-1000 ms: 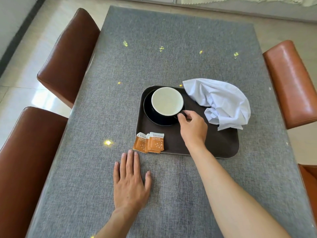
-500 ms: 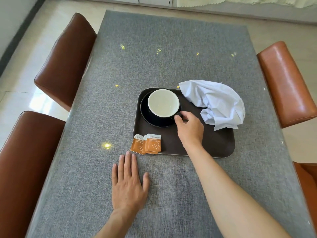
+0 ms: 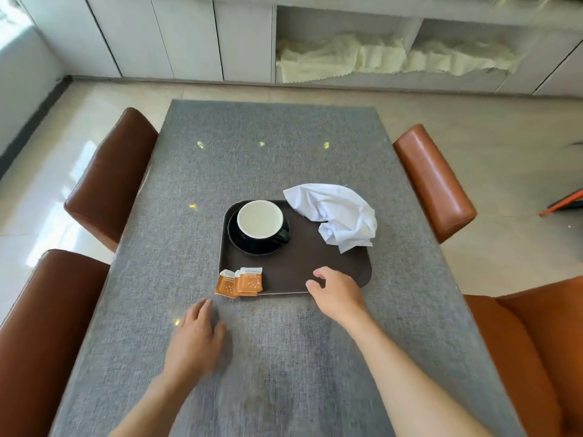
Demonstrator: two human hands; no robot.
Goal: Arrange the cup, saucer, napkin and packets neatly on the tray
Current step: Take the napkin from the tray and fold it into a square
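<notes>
Dark brown plastic tray (image 3: 328,263) on a grey woven table cover (image 3: 268,171), seen from the head camera. The cup (image 3: 260,219), white inside and dark outside, stands upright on the black saucer (image 3: 252,246) in the tray's far-left corner, handle toward the near right. The white napkin (image 3: 336,212) lies crumpled on the far-right corner, spilling past the rim. Two orange packets (image 3: 240,282) overlap each other at the near-left corner, half on the rim and half on the cover.

The right hand (image 3: 337,294) hovers over the tray's near edge, fingers loosely curled and holding nothing. The left hand (image 3: 197,339), motion-blurred, is on or just above the cover near the packets, fingers together and empty.

Risks, as judged: a hand reaching across for the napkin could catch the cup handle and tip the cup or slide the saucer. The packets, straddling the rim, could be knocked fully onto the cover by the left hand. Pulling the napkin could drag it against the cup. The tray may slide on the cover if pushed at one corner.

Surroundings: four brown leather chairs (image 3: 107,184) flank the table; the floor is pale glossy tile; white cabinets (image 3: 164,36) line the far wall, with pale yellow cloth (image 3: 378,56) in open shelves.
</notes>
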